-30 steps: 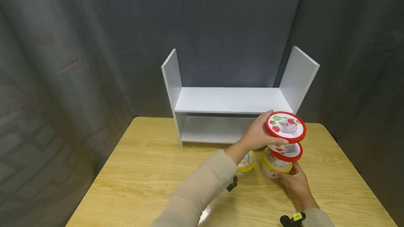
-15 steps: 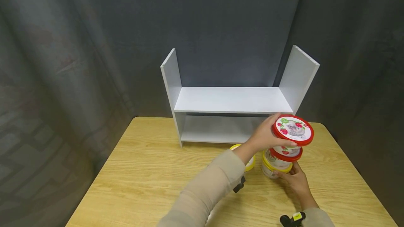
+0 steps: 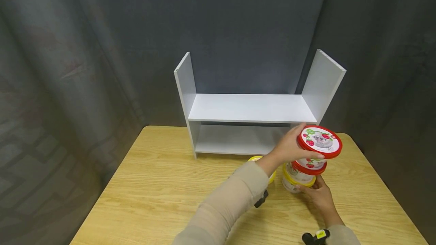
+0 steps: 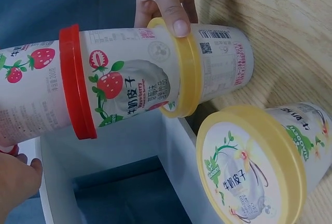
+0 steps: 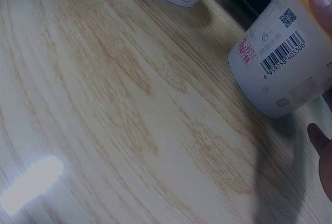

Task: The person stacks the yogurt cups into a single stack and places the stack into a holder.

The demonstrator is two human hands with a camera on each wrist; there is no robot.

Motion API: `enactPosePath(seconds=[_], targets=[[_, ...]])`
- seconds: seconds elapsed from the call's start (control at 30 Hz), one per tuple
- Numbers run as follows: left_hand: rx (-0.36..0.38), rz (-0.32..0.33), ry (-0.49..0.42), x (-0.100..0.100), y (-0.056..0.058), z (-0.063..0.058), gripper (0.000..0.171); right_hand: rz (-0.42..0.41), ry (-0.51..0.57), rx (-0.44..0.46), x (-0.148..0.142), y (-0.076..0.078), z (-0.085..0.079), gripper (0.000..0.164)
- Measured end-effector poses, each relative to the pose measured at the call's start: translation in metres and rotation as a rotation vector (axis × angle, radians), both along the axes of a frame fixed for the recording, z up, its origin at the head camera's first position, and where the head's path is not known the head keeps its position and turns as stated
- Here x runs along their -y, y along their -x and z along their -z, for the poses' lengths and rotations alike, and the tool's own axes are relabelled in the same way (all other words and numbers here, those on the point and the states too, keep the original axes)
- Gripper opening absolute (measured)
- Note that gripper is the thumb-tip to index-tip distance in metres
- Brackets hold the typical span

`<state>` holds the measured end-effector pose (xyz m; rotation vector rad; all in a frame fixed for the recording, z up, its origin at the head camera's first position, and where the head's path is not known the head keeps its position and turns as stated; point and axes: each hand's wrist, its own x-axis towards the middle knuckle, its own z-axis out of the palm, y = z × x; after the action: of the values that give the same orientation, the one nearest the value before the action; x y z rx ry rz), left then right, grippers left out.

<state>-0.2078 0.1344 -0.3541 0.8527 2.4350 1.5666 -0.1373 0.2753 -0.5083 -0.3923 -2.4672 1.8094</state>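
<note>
Three paper yogurt-style cups stand in a stack. At the top is a red-lidded strawberry cup (image 3: 319,140), which my left hand (image 3: 287,148) grips by its side, thumb toward me. Its base meets the red lid of the middle strawberry cup (image 4: 129,86). Lowest is a yellow-lidded cup (image 5: 280,58) on the table. My right hand (image 3: 320,197) holds this bottom cup near its lid, with the thumb on the yellow rim in the left wrist view. Left of the stack stands another yellow-lidded cup (image 4: 249,167), mostly hidden behind my left forearm in the head view.
Behind the cups, a white two-level shelf (image 3: 252,107) with tall side panels stands on the wooden table (image 3: 146,192). Dark grey curtains (image 3: 245,29) hang behind and on both sides. The stack is just in front of the shelf's right end.
My left hand has moved right and slightly down with the top strawberry cup, bringing it over the middle cup. The right hand has stayed in place on the bottom cup.
</note>
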Motion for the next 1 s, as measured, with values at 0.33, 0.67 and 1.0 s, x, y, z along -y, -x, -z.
enactPosePath(seconds=[0.33, 0.67, 1.0], targets=[[0.027, 0.006, -0.021, 0.003, -0.002, 0.0, 0.094, -0.013, 0.007, 0.01, -0.002, 0.0, 0.0, 0.078], [0.051, -0.047, 0.06, 0.023, -0.002, 0.015, 0.095, 0.007, 0.014, -0.03, 0.0, 0.0, 0.001, 0.077], [0.102, -0.097, 0.131, 0.049, -0.003, 0.041, 0.098, 0.018, -0.001, -0.034, 0.001, -0.001, -0.002, 0.075]])
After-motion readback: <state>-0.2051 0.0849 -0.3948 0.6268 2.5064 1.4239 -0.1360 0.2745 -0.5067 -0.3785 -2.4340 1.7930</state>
